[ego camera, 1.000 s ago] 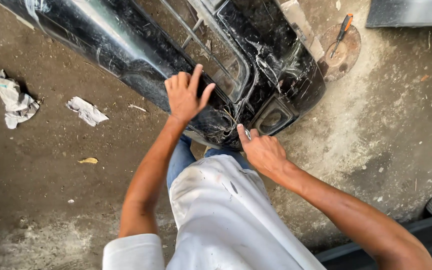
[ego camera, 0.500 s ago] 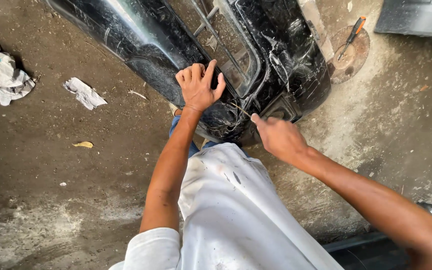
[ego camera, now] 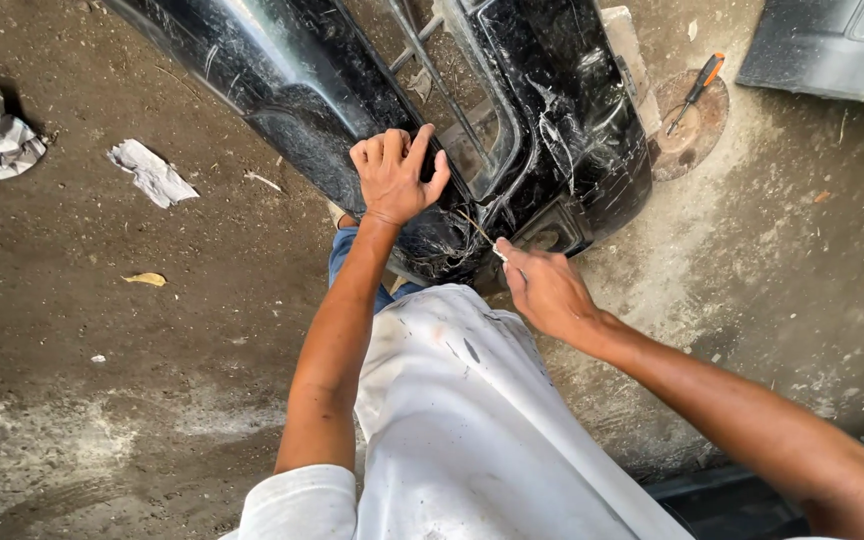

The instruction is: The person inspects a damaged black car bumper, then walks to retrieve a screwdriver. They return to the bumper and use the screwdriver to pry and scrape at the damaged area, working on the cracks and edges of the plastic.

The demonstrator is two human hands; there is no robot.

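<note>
With the left hand (ego camera: pixel 397 175) pressed half-curled on the scratched black bumper (ego camera: pixel 352 110) and the right hand (ego camera: pixel 547 290) pinching a thin tool (ego camera: pixel 477 232), a slip might have gouged the plastic.

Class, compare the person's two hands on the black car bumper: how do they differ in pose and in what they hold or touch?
The left hand lies curled over the black bumper with nothing in it, while the right hand pinches a thin rod-like tool. The left hand sits higher on the bumper, while the right hand is at its lower edge. The left forearm runs nearly straight up the picture; the right comes in slanting from the lower right. Both are bare.
</note>
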